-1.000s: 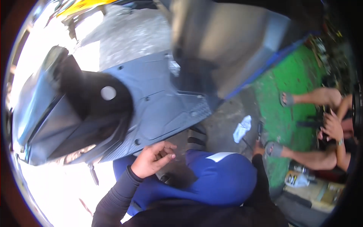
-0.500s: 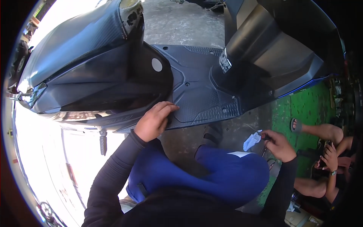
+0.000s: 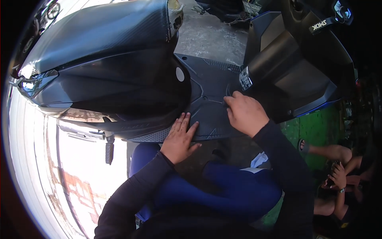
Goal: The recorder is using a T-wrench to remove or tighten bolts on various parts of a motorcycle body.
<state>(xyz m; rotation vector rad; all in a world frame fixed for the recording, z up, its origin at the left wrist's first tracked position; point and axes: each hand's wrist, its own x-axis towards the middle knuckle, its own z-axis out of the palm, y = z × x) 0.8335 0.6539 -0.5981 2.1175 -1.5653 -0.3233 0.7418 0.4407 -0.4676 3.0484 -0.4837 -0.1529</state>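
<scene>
A black scooter's footboard (image 3: pixel 217 85) stretches across in front of me. My right hand (image 3: pixel 247 113) is closed above it, with a thin metal shaft, apparently a screwdriver (image 3: pixel 215 102), sticking out leftward past the fingers. The shaft lies close to a screw hole (image 3: pixel 205 98) in the footboard; whether the tip sits in it I cannot tell. The handle is hidden in my fist. My left hand (image 3: pixel 181 139) rests with fingers spread on the footboard's near edge, just below the dark body panel (image 3: pixel 131 87) under the seat.
The scooter's black front shield (image 3: pixel 302 67) rises on the right, with a key tag (image 3: pixel 323 26) hanging there. A pale crumpled cloth or paper (image 3: pixel 259 160) lies by my right knee. Another person's hand (image 3: pixel 339 175) and bare legs show at the far right over the green floor (image 3: pixel 306 127).
My right hand has moved from beside my knee up and left over the footboard, bringing the screwdriver. My left hand has shifted right and spread its fingers. The view has shifted.
</scene>
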